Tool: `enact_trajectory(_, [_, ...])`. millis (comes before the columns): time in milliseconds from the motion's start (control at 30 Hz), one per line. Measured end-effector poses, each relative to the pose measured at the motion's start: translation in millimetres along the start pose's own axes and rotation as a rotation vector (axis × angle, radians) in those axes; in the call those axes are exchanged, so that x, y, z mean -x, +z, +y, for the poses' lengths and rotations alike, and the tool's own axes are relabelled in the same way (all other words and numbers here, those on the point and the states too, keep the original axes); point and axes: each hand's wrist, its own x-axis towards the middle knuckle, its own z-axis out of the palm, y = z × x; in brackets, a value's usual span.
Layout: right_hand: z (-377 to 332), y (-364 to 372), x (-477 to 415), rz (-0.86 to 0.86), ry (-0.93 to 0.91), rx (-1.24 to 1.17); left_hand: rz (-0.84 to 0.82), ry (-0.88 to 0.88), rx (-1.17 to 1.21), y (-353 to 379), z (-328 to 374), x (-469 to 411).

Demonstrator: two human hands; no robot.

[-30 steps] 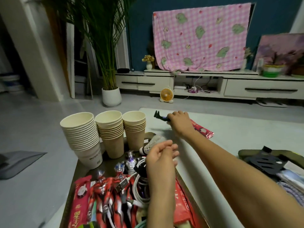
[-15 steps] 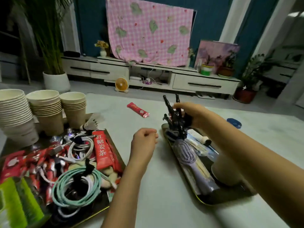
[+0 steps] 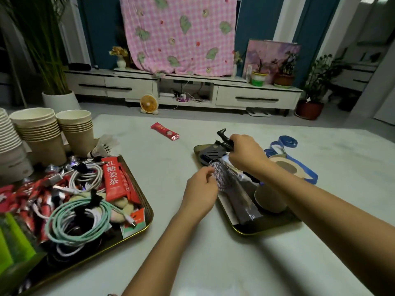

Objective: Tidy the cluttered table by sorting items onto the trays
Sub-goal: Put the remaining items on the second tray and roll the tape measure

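Person's right hand [image 3: 245, 155] grips a black plastic figure [image 3: 224, 138] over the 12 o'clock end of a dark gold-rimmed tray [image 3: 245, 230], at 3 o'clock on the pale surface [image 3: 213, 263]. The left hand [image 3: 199, 189], fingers curled, sits at 9 o'clock of a lilac hairbrush [image 3: 223, 176]; its grip cannot be told.

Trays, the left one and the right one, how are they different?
The left tray is heaped with coiled cables and red packets; the right tray holds a hairbrush and a paper cup. No hand is near the left tray; the left hand and the right hand, gripping a black clip, are over the right tray. Both are dark with gold rims.
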Motion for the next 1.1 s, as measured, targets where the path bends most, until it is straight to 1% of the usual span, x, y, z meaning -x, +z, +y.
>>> enact_trajectory(67, [10, 8, -1, -0.011, 0.031, 0.057, -0.025, 0.005, -0.009, 2, -1, 2])
enact_trajectory(133, [17, 13, -2, -0.034, 0.075, 0.043, -0.038, 0.008, -0.016, 1, 0, 4])
enact_trajectory(200, [22, 19, -5, -0.052, 0.117, 0.028, -0.026, 0.007, -0.016, -5, 0, 3])
enact_trajectory(300, [26, 28, -8, -0.103, 0.138, 0.09, 0.007, -0.01, 0.002, -16, -1, 1])
enact_trajectory(400, [25, 28, -12, -0.257, 0.174, -0.042, 0.015, -0.02, 0.011, -19, -2, 0])
enact_trajectory(467, [25, 27, -13, -0.279, 0.19, -0.122, 0.012, -0.024, 0.023, -17, -1, 1])
enact_trajectory(633, [28, 32, -10, -0.261, 0.216, -0.102, -0.005, -0.036, 0.006, -13, 1, 0])
enact_trajectory(800, [33, 26, -9, -0.195, 0.274, -0.059, -0.014, -0.058, 0.004, -17, 6, 3])
enact_trajectory(833, [29, 21, -12, -0.158, 0.276, -0.044, -0.006, -0.062, 0.006, -23, 8, 6])
enact_trajectory(900, [18, 2, -14, 0.003, 0.26, 0.05, 0.014, -0.048, 0.027, -30, 16, 10])
enact_trajectory(933, [4, -5, -16, 0.077, 0.211, 0.068, 0.052, -0.043, 0.053, -41, 17, 12])
enact_trajectory(1000, [-32, -14, -17, 0.104, 0.081, -0.054, 0.135, -0.035, 0.128, -64, 19, 18])
enact_trajectory(1033, [-50, -16, -13, 0.068, 0.034, -0.166, 0.176, -0.038, 0.173, -73, 21, 20])
enact_trajectory(1100, [-103, -6, 4, -0.105, -0.059, -0.428, 0.331, -0.049, 0.244, -102, 15, 27])
